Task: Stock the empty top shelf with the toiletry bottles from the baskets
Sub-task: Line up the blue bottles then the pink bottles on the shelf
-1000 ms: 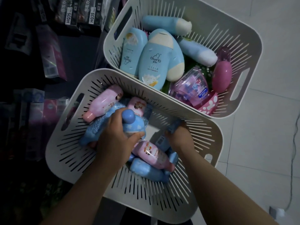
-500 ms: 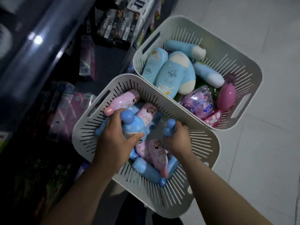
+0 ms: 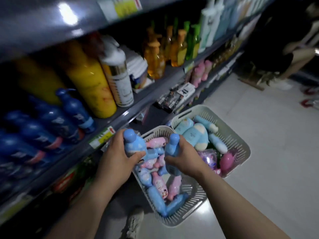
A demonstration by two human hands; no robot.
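My left hand [image 3: 116,161] grips a blue bottle [image 3: 133,144] by its body, cap upward, above the near white basket [image 3: 193,204]. My right hand [image 3: 184,157] holds a second blue bottle [image 3: 172,149] upright beside it. Below them the near basket holds several pink and blue bottles lying on their sides. The far white basket [image 3: 240,144] holds light blue bottles, a pink one and a purple pack. The underside of an upper shelf [image 3: 43,31] runs across the top left; its top surface is hidden.
Shelves on the left carry dark blue pump bottles [image 3: 51,125], tall yellow bottles [image 3: 89,80], orange and green bottles [image 3: 172,47]. Another person [image 3: 296,54] stands at the far right on the pale tiled floor [image 3: 267,187]. My shoe [image 3: 134,223] shows below the near basket.
Both hands have lifted out of the near basket, each with a blue bottle. The view has swung up from the baskets to the shelves.
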